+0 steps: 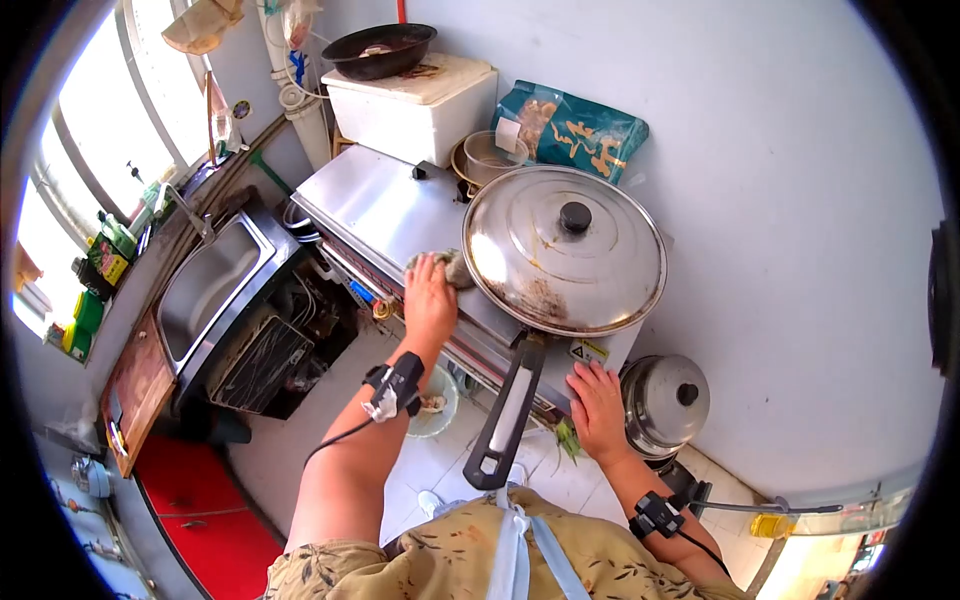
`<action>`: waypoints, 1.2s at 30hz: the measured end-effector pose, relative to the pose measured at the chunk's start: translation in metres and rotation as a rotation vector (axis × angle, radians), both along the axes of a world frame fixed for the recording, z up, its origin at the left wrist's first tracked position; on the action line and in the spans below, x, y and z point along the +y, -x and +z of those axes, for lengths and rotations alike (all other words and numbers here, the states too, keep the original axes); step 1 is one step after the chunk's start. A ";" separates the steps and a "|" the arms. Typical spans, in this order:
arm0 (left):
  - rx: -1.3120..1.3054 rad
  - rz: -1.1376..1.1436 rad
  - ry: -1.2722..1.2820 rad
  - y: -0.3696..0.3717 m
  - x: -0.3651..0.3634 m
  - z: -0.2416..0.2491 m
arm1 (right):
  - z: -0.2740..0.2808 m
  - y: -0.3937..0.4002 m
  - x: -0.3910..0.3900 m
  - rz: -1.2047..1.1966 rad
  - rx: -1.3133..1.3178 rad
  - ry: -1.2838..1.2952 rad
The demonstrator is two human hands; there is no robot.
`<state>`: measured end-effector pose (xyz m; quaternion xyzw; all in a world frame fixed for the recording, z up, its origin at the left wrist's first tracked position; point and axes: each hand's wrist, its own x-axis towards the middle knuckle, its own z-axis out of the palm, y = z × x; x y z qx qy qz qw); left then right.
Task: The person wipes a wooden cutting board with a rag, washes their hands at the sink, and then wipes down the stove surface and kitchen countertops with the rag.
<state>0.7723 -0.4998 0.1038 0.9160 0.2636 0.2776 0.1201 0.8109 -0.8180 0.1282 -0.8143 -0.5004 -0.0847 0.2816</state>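
My left hand (430, 293) presses a grey-green cloth (455, 269) onto the steel counter top (375, 205), just left of a large lidded pan. The pan's domed lid (565, 250) has a black knob and brown stains. Its long black handle (508, 410) points toward my body, between my arms. My right hand (598, 400) rests with fingers spread at the counter's front right edge, below a yellow warning label (588, 351), and holds nothing.
A white box (412, 110) bearing a black pan (380, 50) stands at the back, beside a teal bag (575, 130). The sink (215, 280) is at left. Stacked pots (668, 400) stand low at right. A bin (433, 405) sits below the counter.
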 end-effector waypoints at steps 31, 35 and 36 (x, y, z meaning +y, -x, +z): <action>-0.151 -0.396 0.113 -0.054 0.084 0.017 | 0.000 0.002 0.006 -0.068 -0.028 0.021; -0.169 -0.519 0.100 0.002 0.052 0.021 | 0.000 0.004 0.007 -0.072 -0.042 -0.010; -0.181 -0.535 0.086 0.013 0.047 0.019 | 0.000 0.004 0.007 -0.065 -0.042 -0.010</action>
